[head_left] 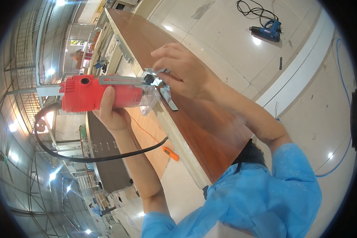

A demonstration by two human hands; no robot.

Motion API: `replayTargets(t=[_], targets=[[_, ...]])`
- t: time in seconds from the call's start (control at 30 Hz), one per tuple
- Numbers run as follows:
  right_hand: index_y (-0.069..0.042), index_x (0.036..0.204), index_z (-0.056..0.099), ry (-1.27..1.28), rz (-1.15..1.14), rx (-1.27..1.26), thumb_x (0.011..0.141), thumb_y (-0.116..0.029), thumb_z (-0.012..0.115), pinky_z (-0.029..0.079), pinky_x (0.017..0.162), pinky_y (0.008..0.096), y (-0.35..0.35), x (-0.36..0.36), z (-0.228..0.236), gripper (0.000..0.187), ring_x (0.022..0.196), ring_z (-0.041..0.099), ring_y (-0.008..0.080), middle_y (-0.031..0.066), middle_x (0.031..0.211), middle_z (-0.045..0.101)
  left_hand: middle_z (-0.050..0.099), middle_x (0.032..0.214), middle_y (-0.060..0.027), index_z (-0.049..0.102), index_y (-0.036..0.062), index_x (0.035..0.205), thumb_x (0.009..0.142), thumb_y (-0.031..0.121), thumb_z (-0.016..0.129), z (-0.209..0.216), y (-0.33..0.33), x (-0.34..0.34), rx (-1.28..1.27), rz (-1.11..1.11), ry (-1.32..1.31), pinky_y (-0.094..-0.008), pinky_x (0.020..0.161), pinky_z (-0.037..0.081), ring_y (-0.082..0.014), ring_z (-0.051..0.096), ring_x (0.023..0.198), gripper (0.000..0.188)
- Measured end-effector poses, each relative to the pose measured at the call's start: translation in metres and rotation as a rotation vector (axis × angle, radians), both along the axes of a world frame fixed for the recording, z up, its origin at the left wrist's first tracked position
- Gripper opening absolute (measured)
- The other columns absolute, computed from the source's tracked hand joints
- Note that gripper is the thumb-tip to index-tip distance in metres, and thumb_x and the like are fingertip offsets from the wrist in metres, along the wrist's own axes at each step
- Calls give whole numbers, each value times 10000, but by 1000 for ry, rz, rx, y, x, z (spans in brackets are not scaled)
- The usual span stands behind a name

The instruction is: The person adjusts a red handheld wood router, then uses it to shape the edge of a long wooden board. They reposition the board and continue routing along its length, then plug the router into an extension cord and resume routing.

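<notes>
My left hand is wrapped round the red body of a trim router, its thumb lying along the side. The router lies sideways, with its clear plastic base against the pale edge of a brown wood-look door panel. A shiny metal guide reaches from the base onto the panel's brown face. Beside the guide and a black knob, my right hand has curved fingers, apart from the thumb, and seems to hold nothing. The bit is hard to make out.
The router's black cord loops below my left forearm. An orange-handled tool lies beyond the panel edge. On the tiled floor at the upper right is a blue heat gun with a coiled cord. A blue hose curves along the right.
</notes>
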State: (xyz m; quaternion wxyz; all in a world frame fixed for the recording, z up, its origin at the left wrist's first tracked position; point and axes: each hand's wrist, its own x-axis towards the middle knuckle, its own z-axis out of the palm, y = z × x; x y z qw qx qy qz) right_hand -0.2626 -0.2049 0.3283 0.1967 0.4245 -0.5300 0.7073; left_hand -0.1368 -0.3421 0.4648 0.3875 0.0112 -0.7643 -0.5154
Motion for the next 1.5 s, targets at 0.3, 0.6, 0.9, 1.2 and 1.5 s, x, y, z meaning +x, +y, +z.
replayTargets(t=[0.3,0.6,0.9,1.2,1.5], targets=[[-74,1450,495,-783,929,-367,1012,-233,691,465,1062,359,-5,38,-25,506,1295,545,196,95,1356,610,679,1105,-192,559,-66,1263,839,163,697,-1,0,1,-14,-23,-29,-395,898,557,-275,677,982,501],[-46,1576,377,-705,1103,-301,1059,-327,614,431,1069,356,-6,35,-28,635,1232,532,168,71,1382,582,655,1170,-203,547,-55,1294,859,138,686,-3,-9,6,46,-4,-17,-413,934,568,-278,668,1055,496],[-73,1605,327,-677,1109,-268,1075,-359,566,401,1092,365,-10,36,-29,648,1281,499,175,72,1455,529,651,1182,-217,515,-40,1342,863,147,683,-6,-7,5,40,27,-1,-415,922,579,-283,667,1049,541],[-71,1616,294,-570,945,-142,1054,-456,564,369,1134,384,-11,39,-33,733,1357,470,221,104,1487,510,669,1113,-196,567,-67,1255,850,151,686,-4,0,1,-8,21,11,-395,878,577,-267,680,988,475],[-59,1624,271,-528,940,-163,1020,-496,606,434,1038,369,-23,36,-42,817,1210,534,184,91,1405,557,669,1126,-183,552,-66,1283,853,145,704,-9,9,0,-61,67,61,-393,918,558,-253,675,1013,502]])
